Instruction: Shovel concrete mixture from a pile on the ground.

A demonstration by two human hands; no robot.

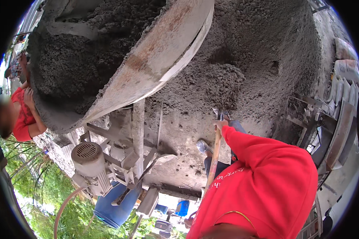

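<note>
My red sweatshirt (pixel 263 179) is nearest. My right hand (pixel 220 124) is closed round the shovel (pixel 214 159), low on its handle — the long axis runs away from me, leaning slightly right, and the blade end points into the grey wet mix (pixel 223 85). My left hand (pixel 189 220) barely shows beside the sweatshirt — I cannot tell its grip. A big metal drum (pixel 169 46) stands left of the shovel.

Showing clump-spattered concrete floor (pixel 177 149); opening at lower left onto bright daylight and sunlit green foliage (pixel 72 213).
</note>
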